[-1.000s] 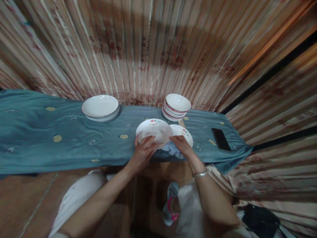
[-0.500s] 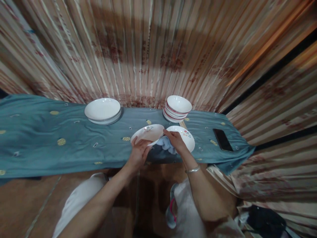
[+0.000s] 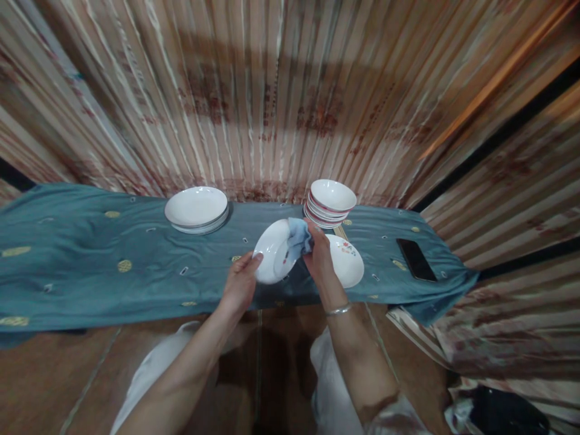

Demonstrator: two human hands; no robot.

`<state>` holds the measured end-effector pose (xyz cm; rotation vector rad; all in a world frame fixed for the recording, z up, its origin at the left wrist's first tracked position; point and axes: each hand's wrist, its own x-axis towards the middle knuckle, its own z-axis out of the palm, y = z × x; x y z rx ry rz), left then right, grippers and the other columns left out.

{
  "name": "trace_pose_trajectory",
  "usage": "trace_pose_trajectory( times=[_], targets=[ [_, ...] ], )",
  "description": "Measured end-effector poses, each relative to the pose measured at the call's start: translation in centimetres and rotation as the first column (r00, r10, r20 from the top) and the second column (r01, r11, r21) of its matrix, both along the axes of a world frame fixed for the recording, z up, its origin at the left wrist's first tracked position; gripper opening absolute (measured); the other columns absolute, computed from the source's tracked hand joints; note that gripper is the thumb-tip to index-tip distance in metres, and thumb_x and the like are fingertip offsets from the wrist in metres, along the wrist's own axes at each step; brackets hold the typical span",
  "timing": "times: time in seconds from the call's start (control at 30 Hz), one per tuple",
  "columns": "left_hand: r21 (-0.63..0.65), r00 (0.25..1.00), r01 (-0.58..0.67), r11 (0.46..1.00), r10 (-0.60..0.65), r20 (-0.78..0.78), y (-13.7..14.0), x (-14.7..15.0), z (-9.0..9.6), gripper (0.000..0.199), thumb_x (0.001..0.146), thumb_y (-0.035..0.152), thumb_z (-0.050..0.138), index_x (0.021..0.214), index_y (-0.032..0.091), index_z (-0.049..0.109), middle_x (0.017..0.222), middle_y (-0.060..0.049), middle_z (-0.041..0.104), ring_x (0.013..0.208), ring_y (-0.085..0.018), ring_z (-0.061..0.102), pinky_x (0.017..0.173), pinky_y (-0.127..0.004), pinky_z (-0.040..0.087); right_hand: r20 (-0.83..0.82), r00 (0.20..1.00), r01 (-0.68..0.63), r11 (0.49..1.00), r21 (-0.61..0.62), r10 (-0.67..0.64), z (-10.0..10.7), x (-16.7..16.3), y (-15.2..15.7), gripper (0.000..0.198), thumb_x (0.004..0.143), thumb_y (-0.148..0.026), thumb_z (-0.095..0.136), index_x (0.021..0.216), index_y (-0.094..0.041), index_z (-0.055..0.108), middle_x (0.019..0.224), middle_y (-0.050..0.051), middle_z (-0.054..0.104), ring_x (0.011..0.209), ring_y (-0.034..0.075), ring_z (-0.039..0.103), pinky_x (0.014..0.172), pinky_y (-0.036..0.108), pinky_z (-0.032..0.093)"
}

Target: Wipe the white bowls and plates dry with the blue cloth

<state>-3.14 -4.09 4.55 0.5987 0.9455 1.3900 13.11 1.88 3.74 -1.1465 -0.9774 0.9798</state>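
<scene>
A white plate (image 3: 270,257) with a small flower print is held tilted above the cloth-covered table. My left hand (image 3: 241,279) grips its left rim, thumb on the upper face. At the plate's right edge, a blue cloth (image 3: 299,237) is bunched in my right hand (image 3: 318,249) and presses against the rim. My right fingers are partly hidden by the cloth. Just right of that hand, another flower-printed white plate (image 3: 347,266) lies on the table, its left part covered by the hand.
A stack of white plates (image 3: 196,206) stands at the back left. Toward the back right is a stack of red-rimmed bowls (image 3: 333,196). A black phone (image 3: 415,260) lies near the right end of the green tablecloth (image 3: 149,266). Curtains (image 3: 254,109) hang behind the table.
The held plate has turned from nearly level to a steep tilt. My right hand has brought the blue cloth up from below onto the plate's right edge. The view has shifted slightly.
</scene>
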Motion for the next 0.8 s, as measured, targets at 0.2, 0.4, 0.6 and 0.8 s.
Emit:
trace_pose_trajectory(
  times=[0.2,0.4,0.6,0.8],
  targets=[
    [-0.031,0.994,-0.002,1.000,0.005,0.108,0.5,-0.9,-0.4,0.035,0.049,0.033,0.089,0.073,0.015,0.071,0.068,-0.004,0.073,0.078,-0.023,0.071,0.075,-0.034,0.053,0.615,0.776,-0.107,0.932,0.345,-0.138,-0.5,-5.3,-2.7,0.043,0.097,-0.036,0.041,0.133,-0.019,0.055,0.148,0.013,0.046,0.140,0.024,0.039,0.115,0.045,0.032],
    [0.031,0.995,0.020,0.999,-0.023,0.100,0.8,-1.9,-1.1,0.029,0.056,0.031,0.085,0.076,0.015,0.071,0.071,-0.005,0.074,0.077,-0.022,0.071,0.075,-0.033,0.054,0.898,0.411,-0.427,0.838,0.340,-0.155,-1.0,-7.2,-3.6,0.043,0.099,-0.019,0.036,0.139,-0.018,0.051,0.151,0.012,0.045,0.149,0.024,0.022,0.119,0.048,0.024],
    [0.030,0.993,0.053,0.998,-0.056,0.108,1.0,-2.3,-1.4,0.032,0.058,0.032,0.086,0.080,0.014,0.072,0.081,-0.009,0.077,0.089,-0.026,0.072,0.085,-0.039,0.054,0.876,0.434,-0.337,0.863,0.375,-0.211,-0.4,-5.8,-1.2,0.041,0.101,-0.025,0.036,0.135,-0.016,0.055,0.145,0.011,0.052,0.141,0.023,0.037,0.119,0.045,0.026],
    [-0.044,0.985,0.017,0.999,-0.009,0.174,1.6,-3.4,-2.2,0.032,0.055,0.025,0.088,0.080,0.012,0.072,0.078,-0.009,0.076,0.087,-0.026,0.072,0.086,-0.038,0.055,0.768,0.618,-0.193,0.915,0.355,-0.168,-2.7,-4.1,2.0,0.040,0.101,-0.031,0.034,0.128,-0.018,0.060,0.134,0.011,0.060,0.130,0.021,0.051,0.114,0.041,0.037]
  ],
)
